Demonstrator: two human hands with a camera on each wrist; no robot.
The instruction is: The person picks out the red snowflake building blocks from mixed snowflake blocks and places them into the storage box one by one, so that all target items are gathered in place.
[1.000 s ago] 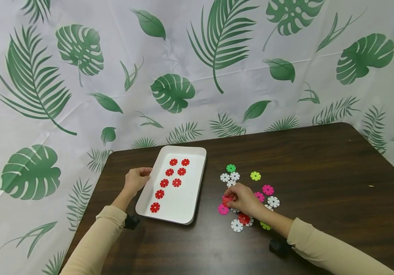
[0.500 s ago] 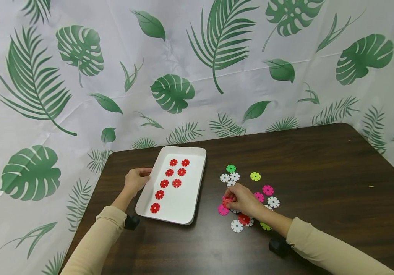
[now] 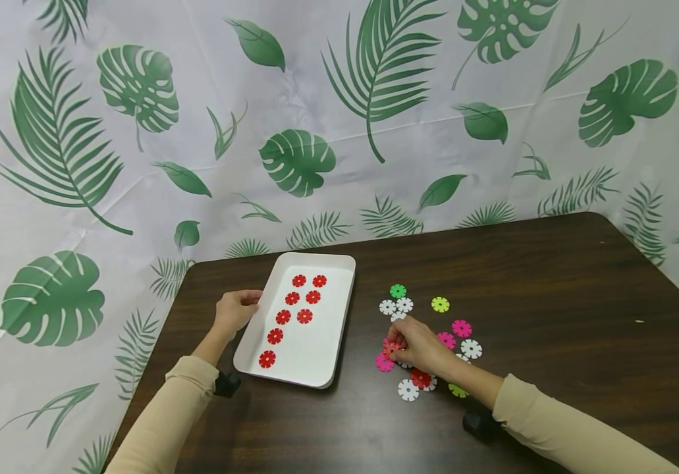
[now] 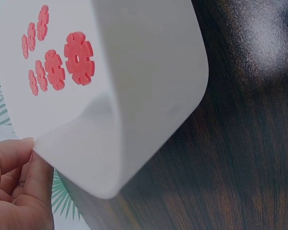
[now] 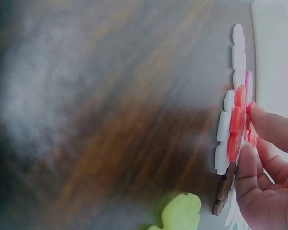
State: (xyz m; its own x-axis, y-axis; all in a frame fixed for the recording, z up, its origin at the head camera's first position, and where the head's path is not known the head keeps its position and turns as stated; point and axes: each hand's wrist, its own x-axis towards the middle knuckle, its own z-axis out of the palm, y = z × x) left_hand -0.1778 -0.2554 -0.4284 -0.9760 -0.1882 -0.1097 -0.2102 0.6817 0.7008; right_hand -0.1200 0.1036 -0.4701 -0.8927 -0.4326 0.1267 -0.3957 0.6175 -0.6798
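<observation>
My left hand (image 3: 235, 312) pinches the left rim of a white tray (image 3: 327, 355) between thumb and fingers; the left wrist view shows this grip at the tray's edge. Inside the tray lie several red notched discs (image 3: 282, 316), set out in two columns. Over the loose pile to the right, my right hand (image 3: 422, 343) pinches a red notched disc (image 3: 390, 349) by its edge. A pink disc (image 3: 384, 362) lies just under and beside it. Another red disc (image 3: 420, 378) rests on white ones nearer me. My fingers hide part of the pile.
Around the right hand lie several white discs (image 3: 408, 390), more pink discs (image 3: 461, 328), a green disc (image 3: 398, 291) and a yellow disc (image 3: 440, 304). The dark wooden table (image 3: 552, 296) stands against a leaf-patterned cloth (image 3: 410, 164). A small scrap (image 3: 639, 321) lies at the right.
</observation>
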